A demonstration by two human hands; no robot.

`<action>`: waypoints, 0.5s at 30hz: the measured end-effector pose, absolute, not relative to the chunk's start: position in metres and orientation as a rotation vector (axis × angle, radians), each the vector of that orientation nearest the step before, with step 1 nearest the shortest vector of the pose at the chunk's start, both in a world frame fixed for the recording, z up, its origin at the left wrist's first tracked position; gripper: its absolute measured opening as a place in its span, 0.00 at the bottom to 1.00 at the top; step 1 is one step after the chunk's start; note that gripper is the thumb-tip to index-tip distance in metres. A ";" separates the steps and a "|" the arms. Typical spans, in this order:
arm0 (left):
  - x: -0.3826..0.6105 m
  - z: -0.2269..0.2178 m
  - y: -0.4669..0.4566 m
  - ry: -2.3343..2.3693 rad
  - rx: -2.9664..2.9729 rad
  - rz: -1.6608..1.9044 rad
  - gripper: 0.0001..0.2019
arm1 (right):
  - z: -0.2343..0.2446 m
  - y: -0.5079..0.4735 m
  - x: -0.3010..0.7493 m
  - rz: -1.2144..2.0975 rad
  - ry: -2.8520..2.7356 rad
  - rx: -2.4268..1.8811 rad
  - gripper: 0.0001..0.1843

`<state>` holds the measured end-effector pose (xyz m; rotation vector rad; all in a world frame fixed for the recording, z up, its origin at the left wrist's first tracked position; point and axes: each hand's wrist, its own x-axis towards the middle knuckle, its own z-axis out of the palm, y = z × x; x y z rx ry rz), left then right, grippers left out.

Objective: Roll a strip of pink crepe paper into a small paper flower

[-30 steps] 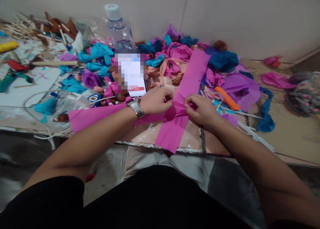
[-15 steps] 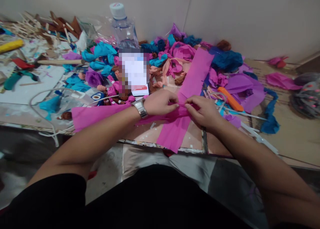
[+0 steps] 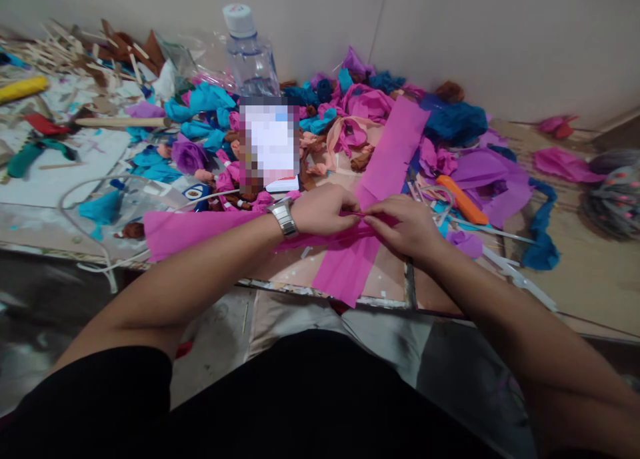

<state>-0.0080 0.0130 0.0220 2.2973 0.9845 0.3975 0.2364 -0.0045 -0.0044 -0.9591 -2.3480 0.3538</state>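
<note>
Two hands pinch a pink strip point(image 3: 200, 231) at the centre of the frame.
The left hand point(image 3: 325, 209), with a watch point(image 3: 283, 217) at its wrist, and the right hand point(image 3: 405, 225) almost meet, each grip narrow, thumb and fingers closed on the strip's gathered end; the rest runs under the left forearm to the left of the frame. A second pink strip point(image 3: 387, 155) slants beneath the hands from upper right of centre down to the edge of the tabletop point(image 3: 285, 269). Above the left hand lies a phone point(image 3: 273, 152), its screen blurred, with a bottle point(image 3: 251, 62) upright behind it. An orange cutter point(image 3: 463, 200) lies right of the right hand, beside purple paper point(image 3: 493, 182); sticks point(image 3: 55, 49) heap at upper left.
</note>
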 end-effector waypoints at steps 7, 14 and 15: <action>-0.009 0.023 0.013 0.971 2.303 0.330 0.14 | -0.004 -0.006 0.235 0.359 -2.312 -0.960 0.06; -0.010 0.023 0.016 0.955 2.245 0.284 0.10 | -0.005 -0.007 0.233 0.339 -2.295 -0.897 0.07; -0.010 0.022 0.016 0.952 2.235 0.282 0.10 | -0.005 -0.007 0.233 0.338 -2.298 -0.891 0.08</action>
